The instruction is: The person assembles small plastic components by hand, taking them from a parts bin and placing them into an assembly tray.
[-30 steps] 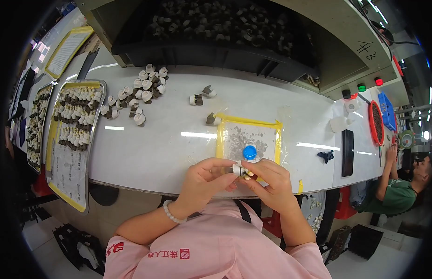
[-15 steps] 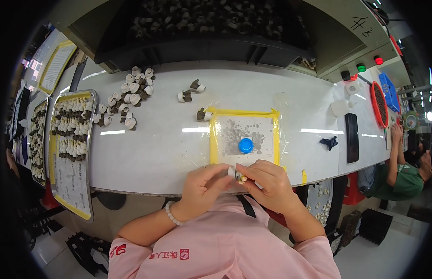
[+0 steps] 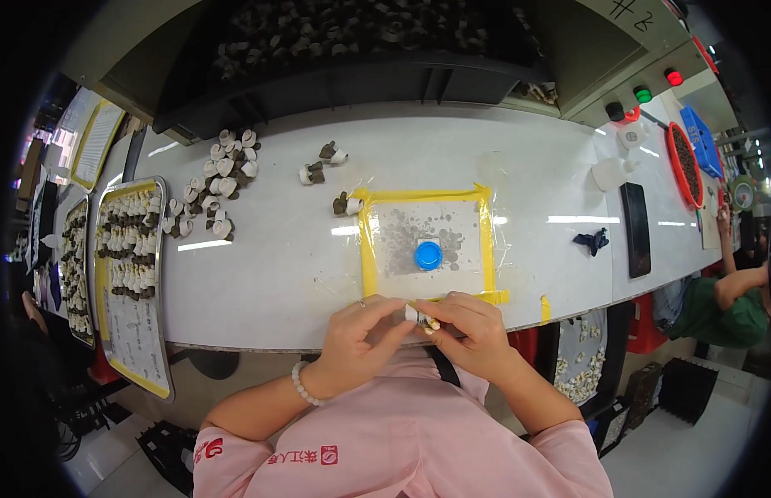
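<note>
At the table's near edge, my left hand (image 3: pixel 349 342) and my right hand (image 3: pixel 475 334) meet over one small piece. A white ring-shaped part (image 3: pixel 411 314) is pinched between the thumb and fingers of my left hand. My right thumb and fingers close on a small cream-and-yellow part (image 3: pixel 431 324) that adjoins it; the fingers hide how the two parts are joined. Just beyond my hands, a round blue cap or dish (image 3: pixel 429 256) sits on a stained white sheet (image 3: pixel 394 282) framed with yellow tape.
Several loose white-and-brown pieces (image 3: pixel 225 168) lie to the left. Metal trays (image 3: pixel 161 332) with rows of similar pieces stand farther left. A large black bin (image 3: pixel 352 79) of pieces is at the back. At right are a black phone-like slab (image 3: pixel 637 230), white bottle (image 3: pixel 609 173) and co-worker (image 3: pixel 722 311).
The view has shifted slightly. Both my hands stay together on the small piece, with only slight finger movement. At the right, the co-worker's arm and body have changed position.
</note>
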Action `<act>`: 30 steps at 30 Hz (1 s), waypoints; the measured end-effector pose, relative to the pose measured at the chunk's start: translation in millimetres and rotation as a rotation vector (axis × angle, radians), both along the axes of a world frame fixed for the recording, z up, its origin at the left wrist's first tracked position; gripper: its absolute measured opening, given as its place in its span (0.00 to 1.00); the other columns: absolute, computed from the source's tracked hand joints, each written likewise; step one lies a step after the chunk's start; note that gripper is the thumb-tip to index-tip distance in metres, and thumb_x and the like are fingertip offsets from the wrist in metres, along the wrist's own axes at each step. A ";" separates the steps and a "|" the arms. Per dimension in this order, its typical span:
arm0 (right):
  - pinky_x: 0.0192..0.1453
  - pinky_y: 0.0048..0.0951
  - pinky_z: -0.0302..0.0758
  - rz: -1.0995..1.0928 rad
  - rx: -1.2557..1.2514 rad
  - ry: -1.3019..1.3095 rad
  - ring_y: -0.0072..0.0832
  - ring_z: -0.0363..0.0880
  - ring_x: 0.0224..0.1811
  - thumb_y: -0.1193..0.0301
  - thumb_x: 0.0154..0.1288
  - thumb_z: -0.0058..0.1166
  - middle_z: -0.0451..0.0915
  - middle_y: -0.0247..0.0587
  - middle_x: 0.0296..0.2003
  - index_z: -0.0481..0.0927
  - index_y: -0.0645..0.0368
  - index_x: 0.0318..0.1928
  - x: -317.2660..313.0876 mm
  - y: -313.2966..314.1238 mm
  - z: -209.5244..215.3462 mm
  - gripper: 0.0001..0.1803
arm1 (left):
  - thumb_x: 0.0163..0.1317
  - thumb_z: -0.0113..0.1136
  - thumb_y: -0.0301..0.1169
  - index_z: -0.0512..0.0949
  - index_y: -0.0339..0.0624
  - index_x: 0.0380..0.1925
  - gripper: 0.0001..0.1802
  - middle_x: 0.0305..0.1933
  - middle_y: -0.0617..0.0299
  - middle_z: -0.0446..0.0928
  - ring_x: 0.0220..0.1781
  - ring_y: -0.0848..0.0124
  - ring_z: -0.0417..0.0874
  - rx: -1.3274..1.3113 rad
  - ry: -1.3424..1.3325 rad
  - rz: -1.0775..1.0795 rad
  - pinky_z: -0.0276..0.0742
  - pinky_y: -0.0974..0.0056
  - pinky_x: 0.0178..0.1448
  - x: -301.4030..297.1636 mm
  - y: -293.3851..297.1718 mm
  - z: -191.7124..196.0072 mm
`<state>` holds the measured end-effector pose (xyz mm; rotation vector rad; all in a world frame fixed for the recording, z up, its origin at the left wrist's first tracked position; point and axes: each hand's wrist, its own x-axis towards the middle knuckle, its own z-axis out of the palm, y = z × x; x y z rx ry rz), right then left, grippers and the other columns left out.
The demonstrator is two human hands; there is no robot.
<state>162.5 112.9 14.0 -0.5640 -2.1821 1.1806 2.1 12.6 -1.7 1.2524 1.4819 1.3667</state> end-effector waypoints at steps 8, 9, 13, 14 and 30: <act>0.29 0.27 0.73 0.009 -0.062 0.031 0.31 0.75 0.27 0.83 0.46 0.59 0.78 0.41 0.28 0.79 0.64 0.47 2.0 2.8 -0.9 0.22 | 0.56 0.57 0.15 0.73 0.30 0.45 0.15 0.40 0.56 0.76 0.39 0.74 0.78 -0.082 -0.290 -0.043 0.78 0.68 0.44 2.2 0.7 4.6; 0.28 0.25 0.72 -0.011 -0.078 0.026 0.28 0.75 0.25 0.84 0.46 0.58 0.77 0.41 0.27 0.79 0.63 0.48 1.5 2.4 -0.7 0.23 | 0.58 0.54 0.12 0.70 0.27 0.47 0.16 0.44 0.53 0.74 0.46 0.71 0.78 -0.084 -0.375 -0.089 0.82 0.65 0.50 2.7 1.4 7.4; 0.29 0.25 0.74 -0.025 -0.162 0.039 0.28 0.76 0.27 0.83 0.47 0.58 0.77 0.41 0.28 0.78 0.64 0.48 3.7 1.5 -1.2 0.23 | 0.58 0.52 0.12 0.69 0.28 0.47 0.16 0.44 0.52 0.74 0.45 0.71 0.78 -0.116 -0.434 -0.047 0.81 0.66 0.49 3.6 2.8 11.5; 0.31 0.27 0.75 -0.018 -0.156 0.030 0.30 0.76 0.28 0.82 0.48 0.57 0.77 0.42 0.29 0.78 0.64 0.47 3.5 1.7 -0.7 0.21 | 0.58 0.52 0.12 0.69 0.28 0.47 0.15 0.44 0.52 0.75 0.43 0.71 0.79 -0.125 -0.435 -0.059 0.82 0.67 0.47 2.4 3.7 12.5; 0.33 0.31 0.75 0.001 -0.131 0.057 0.35 0.77 0.30 0.83 0.49 0.55 0.77 0.44 0.31 0.76 0.66 0.49 3.9 2.3 -2.8 0.22 | 0.65 0.47 0.22 0.70 0.36 0.43 0.08 0.34 0.54 0.77 0.29 0.68 0.80 -0.531 -0.967 -0.053 0.78 0.69 0.32 -4.6 19.6 37.2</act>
